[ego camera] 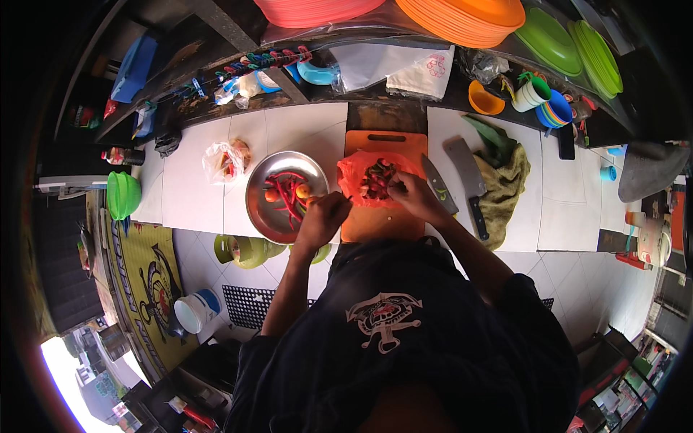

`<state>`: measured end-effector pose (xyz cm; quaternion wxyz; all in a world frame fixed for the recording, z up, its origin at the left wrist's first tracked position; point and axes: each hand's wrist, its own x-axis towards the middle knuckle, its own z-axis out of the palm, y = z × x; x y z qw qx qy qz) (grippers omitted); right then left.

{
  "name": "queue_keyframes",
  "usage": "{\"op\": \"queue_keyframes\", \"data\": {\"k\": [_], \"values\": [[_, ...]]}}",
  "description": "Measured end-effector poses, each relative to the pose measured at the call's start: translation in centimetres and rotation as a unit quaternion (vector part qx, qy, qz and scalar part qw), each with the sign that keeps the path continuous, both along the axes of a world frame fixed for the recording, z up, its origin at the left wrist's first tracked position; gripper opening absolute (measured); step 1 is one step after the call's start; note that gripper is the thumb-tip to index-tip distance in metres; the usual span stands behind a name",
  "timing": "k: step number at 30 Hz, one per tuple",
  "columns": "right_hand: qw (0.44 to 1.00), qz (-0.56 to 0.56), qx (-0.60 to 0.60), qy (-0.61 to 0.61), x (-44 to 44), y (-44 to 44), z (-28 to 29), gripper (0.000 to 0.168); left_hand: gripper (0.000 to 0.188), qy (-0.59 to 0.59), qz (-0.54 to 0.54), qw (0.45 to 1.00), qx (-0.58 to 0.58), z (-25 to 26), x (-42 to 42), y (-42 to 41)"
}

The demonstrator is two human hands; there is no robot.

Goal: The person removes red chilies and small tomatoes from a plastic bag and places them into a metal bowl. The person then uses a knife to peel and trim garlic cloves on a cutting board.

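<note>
My left hand point(326, 215) is over the right rim of a round steel bowl point(257, 208), fingers bunched. Whether its dark fingertips pinch something small is unclear. Long red chillies point(291, 197) and several tomatoes point(303, 190) lie in the bowl. My right hand point(416, 196) reaches over a red plastic bag point(349, 169), its fingertips beside the small dark red and green pieces point(377, 181) inside, perhaps small chillies. What those fingers hold cannot be made out. Beneath the bag is an orange cutting board point(360, 224); a wide-bladed knife point(437, 181) rests along its right edge.
Right of the board lie a cleaver point(466, 170) and an olive cloth point(501, 195). A clear plastic bag point(222, 162) is left of the bowl. Stacked plates point(465, 21), cups point(533, 92) and an orange bowl point(485, 98) occupy the shelving. Green gas cylinders point(249, 251) stand below the counter.
</note>
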<state>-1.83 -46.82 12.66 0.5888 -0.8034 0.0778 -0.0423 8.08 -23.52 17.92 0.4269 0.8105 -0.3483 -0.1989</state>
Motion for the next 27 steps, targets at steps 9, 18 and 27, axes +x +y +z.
{"op": "queue_keyframes", "data": {"k": [9,18,27], "values": [[0.903,0.085,-0.416,0.066,6.9,3.1,-3.4,0.026,0.018,-0.144,0.247,0.954,0.093,-2.5,5.7,6.8],[0.88,0.069,-0.471,-0.005,5.9,2.4,-6.8,0.023,0.018,0.046,0.088,0.995,-0.002,0.2,0.0,-0.3],[0.997,0.05,-0.031,0.047,1.6,0.1,1.6,0.018,0.034,0.079,0.054,0.995,-0.025,-3.4,-1.2,-3.8]]}}
